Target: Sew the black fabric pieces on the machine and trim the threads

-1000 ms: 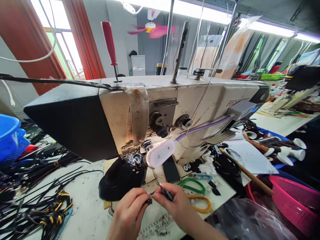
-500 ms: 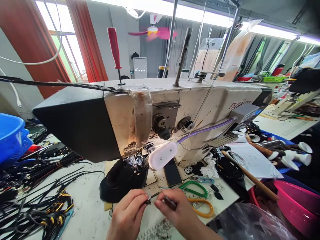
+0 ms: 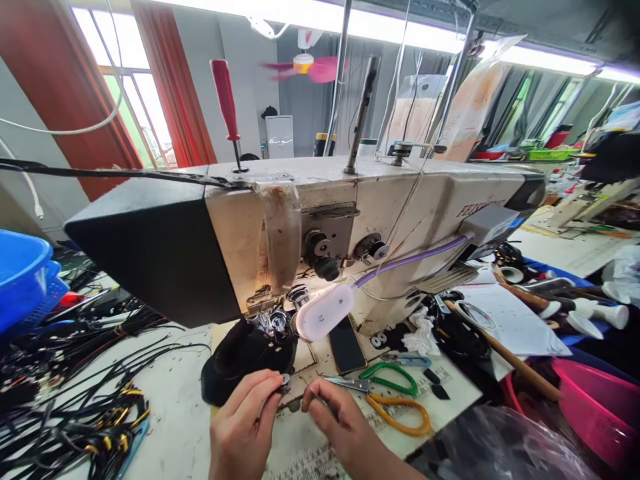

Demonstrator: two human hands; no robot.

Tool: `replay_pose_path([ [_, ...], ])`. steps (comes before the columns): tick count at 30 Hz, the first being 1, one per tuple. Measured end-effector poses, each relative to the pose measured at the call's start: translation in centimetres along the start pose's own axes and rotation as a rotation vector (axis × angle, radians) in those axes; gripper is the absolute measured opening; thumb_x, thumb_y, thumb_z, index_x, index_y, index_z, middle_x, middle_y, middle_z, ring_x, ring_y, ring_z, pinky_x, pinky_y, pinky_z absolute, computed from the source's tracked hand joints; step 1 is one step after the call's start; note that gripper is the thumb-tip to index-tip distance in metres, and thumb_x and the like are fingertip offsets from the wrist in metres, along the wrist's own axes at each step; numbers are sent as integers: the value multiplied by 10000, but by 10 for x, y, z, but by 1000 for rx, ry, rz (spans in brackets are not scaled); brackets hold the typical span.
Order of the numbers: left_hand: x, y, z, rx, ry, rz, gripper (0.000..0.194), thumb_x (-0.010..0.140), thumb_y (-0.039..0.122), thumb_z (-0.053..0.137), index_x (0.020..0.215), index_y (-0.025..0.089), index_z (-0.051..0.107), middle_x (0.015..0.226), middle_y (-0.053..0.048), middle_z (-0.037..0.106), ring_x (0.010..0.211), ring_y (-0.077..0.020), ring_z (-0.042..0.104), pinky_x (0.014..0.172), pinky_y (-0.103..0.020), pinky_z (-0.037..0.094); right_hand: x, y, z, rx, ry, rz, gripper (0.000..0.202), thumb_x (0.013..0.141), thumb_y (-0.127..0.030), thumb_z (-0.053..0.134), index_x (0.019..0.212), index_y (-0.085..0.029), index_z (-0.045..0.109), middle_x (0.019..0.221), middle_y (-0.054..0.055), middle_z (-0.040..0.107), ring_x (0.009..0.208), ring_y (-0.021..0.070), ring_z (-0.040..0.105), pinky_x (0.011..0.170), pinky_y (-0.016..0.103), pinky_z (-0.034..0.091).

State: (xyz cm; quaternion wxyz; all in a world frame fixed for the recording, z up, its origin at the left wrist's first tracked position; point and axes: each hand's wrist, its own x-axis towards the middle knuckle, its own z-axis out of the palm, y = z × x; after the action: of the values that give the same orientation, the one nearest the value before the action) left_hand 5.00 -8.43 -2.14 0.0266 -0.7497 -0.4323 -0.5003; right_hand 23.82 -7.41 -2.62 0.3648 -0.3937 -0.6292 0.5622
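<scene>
My left hand [image 3: 247, 420] is closed, pinching a small round silvery metal part that looks like a bobbin case [image 3: 285, 380] between thumb and fingertips. Just to its right, my right hand [image 3: 333, 417] has its fingers curled with the tips drawn together. Whatever it holds, if anything, is hidden. Both hands are over the front of the sewing machine [image 3: 330, 180] bed, apart from each other. Beyond my left hand a black piece of work [image 3: 235, 367] lies under the needle area. Scissors [image 3: 397, 410] with one green and one orange handle lie beside my right hand.
A lit lamp [image 3: 326, 313] hangs low under the machine arm, near a phone [image 3: 347, 343]. Black straps [image 3: 65, 413] pile up at left by a blue basket [image 3: 23, 280]. At right are a pink basin [image 3: 597, 407], a wooden stick [image 3: 515, 360] and clear plastic [image 3: 500, 440].
The dark-handled tool in my right hand no longer shows. My left hand has shifted slightly left with the metal part, and the hands are a little farther apart.
</scene>
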Motion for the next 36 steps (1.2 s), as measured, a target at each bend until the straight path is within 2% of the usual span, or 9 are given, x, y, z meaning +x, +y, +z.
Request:
replay_pose_path([
  [2, 2, -2, -3, 1, -2, 26, 268, 855, -19, 597, 1031, 174, 660, 1002, -50, 709, 920, -112, 697, 887, -190, 563, 1, -1, -5, -42, -5, -2, 522, 933, -677, 364, 778, -192, 478, 607, -61, 312, 562, 106, 294, 539, 253, 243],
  [6, 3, -2, -4, -36, -58, 80, 281, 860, -23, 589, 1060, 162, 656, 1003, -62, 710, 934, -120, 694, 884, -195, 566, 8, -5, -13, -129, 141, -8, 522, 802, -633, 605, 646, -219, 327, 601, -67, 286, 586, 104, 275, 534, 243, 238],
  [9, 0, 1, 0, -55, -86, 84, 263, 866, -14, 589, 1059, 153, 652, 1000, -71, 706, 936, -124, 693, 887, -196, 566, 13, -7, -11, -166, 226, 12, 539, 784, -573, 639, 595, -223, 276, 559, -75, 253, 562, 97, 247, 526, 245, 229],
  [19, 2, 1, -3, 1, 0, 66, 265, 862, -30, 576, 1044, 147, 648, 1002, -58, 699, 933, -100, 683, 921, -169, 537, 3, -2, 0, -171, 143, 14, 576, 849, -757, 419, 655, -225, 314, 586, -63, 303, 554, 107, 314, 525, 243, 262],
  [23, 13, -2, -11, 9, 18, 82, 251, 862, -26, 584, 1020, 152, 665, 989, -45, 709, 936, -92, 679, 942, -166, 523, -1, 2, -6, -552, 73, -193, 493, 999, -580, 253, 725, -205, 419, 628, -17, 488, 582, 133, 457, 554, 270, 248],
  [28, 16, -6, -16, -6, 45, 61, 264, 857, -12, 592, 1014, 183, 678, 977, -33, 718, 914, -99, 687, 899, -171, 541, -2, 12, -11, -1042, -26, -503, 337, 911, -470, 594, 727, -190, 551, 689, 21, 632, 535, 150, 517, 513, 302, 176],
  [31, 15, -3, -14, -150, 58, -130, 222, 835, 56, 648, 959, 226, 719, 954, -27, 705, 851, -118, 687, 781, -183, 571, 4, 7, -23, -849, -39, -486, 448, 750, -591, 744, 895, -183, 629, 850, 52, 654, 642, 182, 588, 513, 269, 311],
  [34, 16, 13, 3, -587, 62, -544, 60, 759, 252, 776, 798, 213, 754, 800, -14, 649, 621, -107, 630, 524, -180, 529, 16, -4, -32, -320, 59, -487, 426, 839, -546, 683, 1124, -231, 652, 959, 53, 652, 814, 189, 619, 681, 274, 464],
  [36, 19, 27, 20, -906, 130, -861, 265, 625, 403, 872, 710, 182, 752, 693, 11, 607, 464, -58, 526, 396, -158, 430, 25, -9, -29, -23, 112, -453, 268, 880, -461, 668, 1062, -268, 708, 926, 35, 658, 824, 170, 611, 716, 272, 474],
])
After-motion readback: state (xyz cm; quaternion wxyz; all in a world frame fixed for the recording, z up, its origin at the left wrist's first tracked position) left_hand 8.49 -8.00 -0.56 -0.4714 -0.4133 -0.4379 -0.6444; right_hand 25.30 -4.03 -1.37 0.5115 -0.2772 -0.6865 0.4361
